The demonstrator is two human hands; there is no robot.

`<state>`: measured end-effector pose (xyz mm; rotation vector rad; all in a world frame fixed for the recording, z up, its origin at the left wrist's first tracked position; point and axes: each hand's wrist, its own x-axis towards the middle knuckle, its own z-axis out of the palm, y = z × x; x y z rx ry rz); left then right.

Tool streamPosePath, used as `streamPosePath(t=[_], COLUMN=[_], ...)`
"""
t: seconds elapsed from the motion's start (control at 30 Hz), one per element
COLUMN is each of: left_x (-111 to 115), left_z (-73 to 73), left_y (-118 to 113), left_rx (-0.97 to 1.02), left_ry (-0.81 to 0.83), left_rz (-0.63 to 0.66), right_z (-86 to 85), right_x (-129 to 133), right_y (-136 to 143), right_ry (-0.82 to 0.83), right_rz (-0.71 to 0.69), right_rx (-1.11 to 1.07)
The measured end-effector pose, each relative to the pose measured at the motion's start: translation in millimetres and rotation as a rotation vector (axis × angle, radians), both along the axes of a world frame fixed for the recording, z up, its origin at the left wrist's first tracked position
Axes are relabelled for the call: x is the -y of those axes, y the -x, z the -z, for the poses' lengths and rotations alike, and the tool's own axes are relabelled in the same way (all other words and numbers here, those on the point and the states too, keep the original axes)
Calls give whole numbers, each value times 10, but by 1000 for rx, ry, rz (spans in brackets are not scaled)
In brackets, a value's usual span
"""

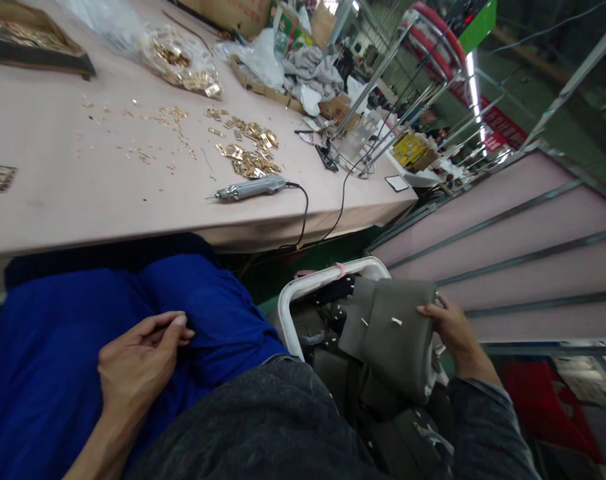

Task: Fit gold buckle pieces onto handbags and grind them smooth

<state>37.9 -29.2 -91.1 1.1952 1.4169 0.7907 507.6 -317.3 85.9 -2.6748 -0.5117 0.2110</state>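
My right hand (453,328) grips the right edge of a grey-green leather bag piece (400,323) over a white bin (287,313) at the lower right. More dark bag pieces (333,377) fill the bin below it. My left hand (145,357) is over the blue cloth (207,300) on my lap, its fingers curled and the thumb pressed to them; whatever may be between them is too small or hidden to make out. On the table lies a grey electric screwdriver (253,189), beside piles of gold metal parts (253,162).
The pink-covered table (173,207) spans the front. A plastic bag of gold parts (183,63) and a dark tray (33,40) stand farther back. A black cord (307,213) hangs over the table's edge. A pink panel with metal bars (523,247) stands right of the bin.
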Motion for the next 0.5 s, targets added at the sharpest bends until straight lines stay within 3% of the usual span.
streamPosePath(t=[0.1,0.2,0.33,0.43,0.5], left_x=[9,75,217,236,160], left_z=[57,9,-229,-473,-652], left_y=[-13,7,97,258,454], left_rx=[103,261,468,692,735], left_ry=[13,33,29,-11,-70], left_rz=[27,72,106,130,122], right_z=[-278,-298,-177,42,268], right_x=[-280,-691,-1222,-1608,-1845], right_y=[293,828,1494,1887,2169], right_ry=[-531,-757,-940,-1036,-1072], right_rz=[-94,-129,-251,-161,-84], right_rx=[-251,-330,-600,-870,-1007])
